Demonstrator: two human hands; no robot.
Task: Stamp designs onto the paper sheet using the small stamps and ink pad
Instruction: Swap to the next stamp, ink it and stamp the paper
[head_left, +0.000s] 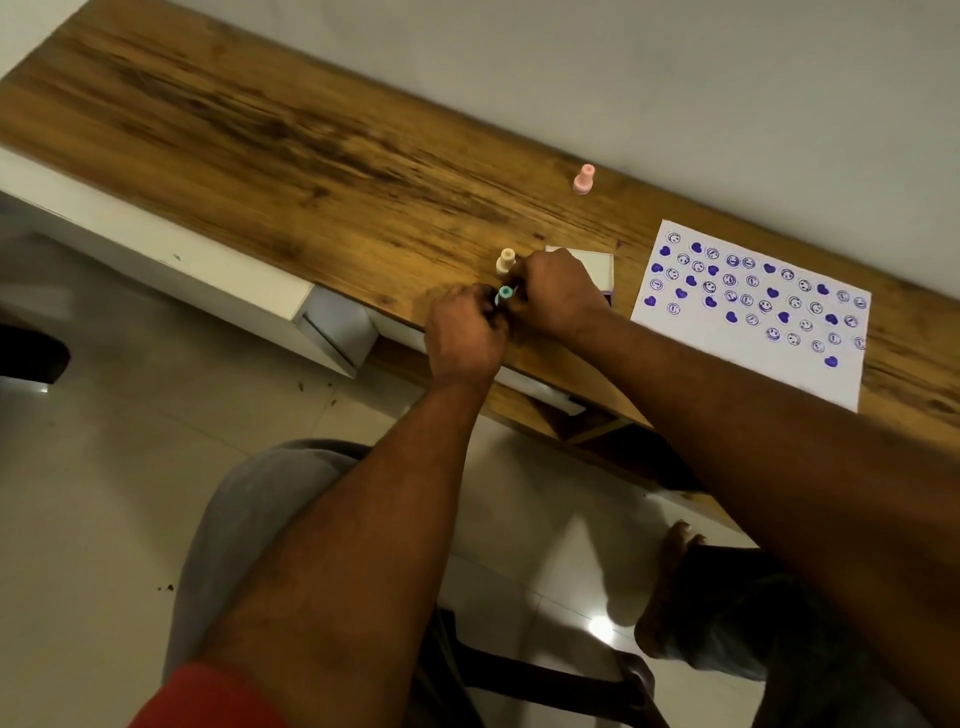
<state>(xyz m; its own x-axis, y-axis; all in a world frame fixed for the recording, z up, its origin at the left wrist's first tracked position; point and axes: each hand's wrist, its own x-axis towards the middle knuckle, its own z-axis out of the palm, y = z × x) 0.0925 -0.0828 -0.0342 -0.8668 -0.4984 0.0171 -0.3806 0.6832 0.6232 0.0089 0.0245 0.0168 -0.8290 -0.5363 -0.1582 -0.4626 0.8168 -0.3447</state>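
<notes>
A small teal stamp (504, 294) is pinched between my left hand (464, 332) and my right hand (553, 296), both closed around it near the desk's front edge. A cream stamp (505, 261) stands upright just behind the hands. A pink stamp (584, 179) stands farther back near the wall. The white ink pad box (600, 270) is partly hidden behind my right hand. To the right lies the white paper sheet (748, 358), covered with several purple hearts and smiley faces.
The wooden desk (260, 135) runs along a white wall. A white drawer unit (218, 280) sits under its left part. Below are a tiled floor, my knee in grey cloth and a bare foot (670, 587).
</notes>
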